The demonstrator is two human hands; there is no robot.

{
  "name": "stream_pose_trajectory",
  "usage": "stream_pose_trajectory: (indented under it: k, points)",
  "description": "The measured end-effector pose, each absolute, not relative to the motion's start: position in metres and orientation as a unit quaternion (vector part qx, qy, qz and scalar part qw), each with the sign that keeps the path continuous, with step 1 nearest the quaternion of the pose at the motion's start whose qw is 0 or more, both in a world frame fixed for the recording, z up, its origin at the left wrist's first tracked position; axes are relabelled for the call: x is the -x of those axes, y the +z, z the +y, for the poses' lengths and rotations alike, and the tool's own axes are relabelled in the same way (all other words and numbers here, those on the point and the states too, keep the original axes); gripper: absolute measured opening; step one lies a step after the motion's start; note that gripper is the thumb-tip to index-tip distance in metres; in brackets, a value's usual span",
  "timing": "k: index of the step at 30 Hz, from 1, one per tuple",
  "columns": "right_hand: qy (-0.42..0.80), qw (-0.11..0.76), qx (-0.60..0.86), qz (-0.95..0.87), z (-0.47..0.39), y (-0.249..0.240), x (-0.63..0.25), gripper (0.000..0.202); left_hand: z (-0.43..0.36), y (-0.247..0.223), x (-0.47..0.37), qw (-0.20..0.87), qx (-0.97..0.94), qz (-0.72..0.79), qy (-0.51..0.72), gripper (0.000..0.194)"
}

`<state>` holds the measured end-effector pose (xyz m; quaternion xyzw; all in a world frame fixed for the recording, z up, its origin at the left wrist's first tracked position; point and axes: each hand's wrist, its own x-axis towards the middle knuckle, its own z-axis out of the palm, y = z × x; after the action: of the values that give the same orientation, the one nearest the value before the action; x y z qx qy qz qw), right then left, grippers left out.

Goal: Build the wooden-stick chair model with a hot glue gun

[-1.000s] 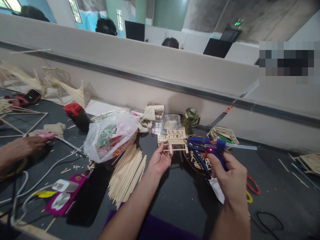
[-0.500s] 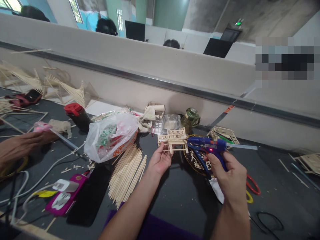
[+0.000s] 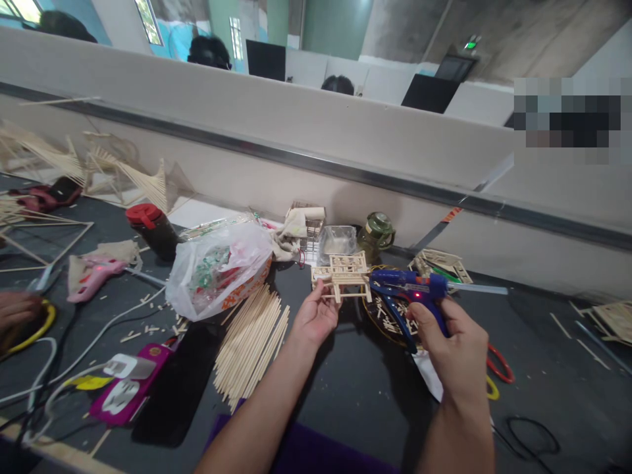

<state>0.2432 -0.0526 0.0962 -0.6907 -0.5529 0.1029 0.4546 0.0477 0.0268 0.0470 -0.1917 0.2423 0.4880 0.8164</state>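
My left hand [image 3: 318, 316] is closed on the lower left part of a small bench-like model [image 3: 348, 276] built of wooden sticks, holding it up off the table. In my right hand [image 3: 444, 332] is a blue hot glue gun [image 3: 409, 283], its red light on and a clear glue stick jutting from its back. The gun's nozzle is at the right side of the model; whether it touches cannot be made out. Below the gun lies a round tray [image 3: 382, 319] with short stick pieces. A bundle of wooden sticks [image 3: 251, 345] rests left of my left forearm.
A white plastic bag [image 3: 222, 263], a dark bottle with red lid [image 3: 153, 230] and a green-lidded bottle [image 3: 378, 230] stand toward the partition. Nearer are a black phone [image 3: 175, 388] and a purple power strip [image 3: 131, 388]. A co-worker's hand [image 3: 20, 316] is far left, near a pink glue gun [image 3: 99, 276].
The co-worker's hand has let go of the pink glue gun, which now lies on the table, and has moved left. My own hands, the model and blue glue gun look almost unmoved.
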Motion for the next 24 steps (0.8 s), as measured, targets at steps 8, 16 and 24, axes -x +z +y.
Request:
stream_pose_trajectory:
  k: [8, 16, 24]
  points:
    - [0.095, 0.473, 0.678, -0.555, -0.053, 0.096, -0.2448, 0.031, 0.0263, 0.0501, -0.0474, 0.817, 0.19, 0.246, 0.486, 0.023]
    - [0.098, 0.465, 0.685, -0.553, -0.0519, 0.0954, -0.2468, 0.031, 0.0272, 0.0457, -0.0476, 0.818, 0.188, 0.242, 0.488, 0.025]
    - [0.09, 0.464, 0.687, -0.552, -0.0522, 0.097, -0.2465, 0.032, 0.0268, 0.0495, -0.0478, 0.817, 0.182, 0.249, 0.488, 0.025]
